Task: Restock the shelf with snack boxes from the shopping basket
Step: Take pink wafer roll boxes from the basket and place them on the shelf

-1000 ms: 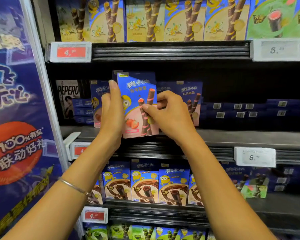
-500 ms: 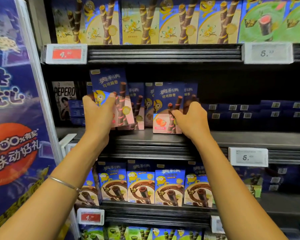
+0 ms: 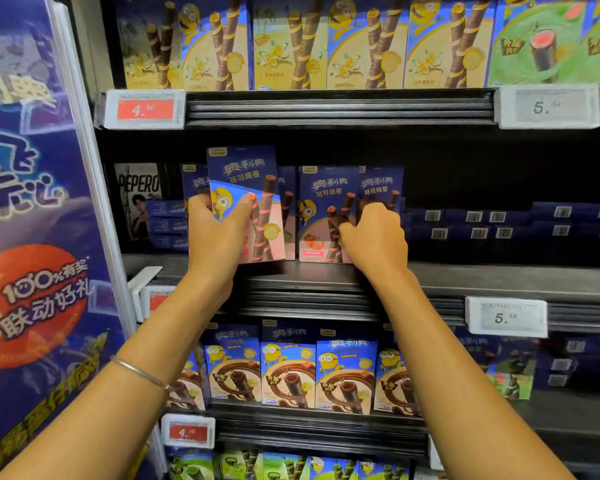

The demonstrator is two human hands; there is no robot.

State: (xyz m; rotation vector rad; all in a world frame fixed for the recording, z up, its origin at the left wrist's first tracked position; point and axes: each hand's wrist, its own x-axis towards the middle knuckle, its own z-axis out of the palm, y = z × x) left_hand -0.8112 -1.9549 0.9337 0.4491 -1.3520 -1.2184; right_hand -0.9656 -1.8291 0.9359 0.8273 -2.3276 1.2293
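Blue-and-pink snack boxes with wafer rolls stand on the middle shelf (image 3: 465, 277). My left hand (image 3: 219, 233) grips one such box (image 3: 248, 188) by its left side, holding it upright and slightly tilted at the shelf front, thumb across its face. My right hand (image 3: 374, 237) has its fingers curled round the right edge of a second box (image 3: 323, 209) that stands on the shelf, with another box (image 3: 381, 185) right behind it. More of the same boxes stand behind the left one. The shopping basket is out of view.
Yellow and green boxes fill the top shelf (image 3: 326, 109). Brown-faced boxes (image 3: 288, 372) line the lower shelf. Dark flat boxes (image 3: 499, 223) are stacked on the middle shelf's right. A blue promotional panel (image 3: 32, 237) closes the left side. Price tags (image 3: 506, 315) hang on the shelf edges.
A second ago both hands held one box together in front of the shelf. Now my right hand has a box standing on the shelf, and my left hand holds another one further left.
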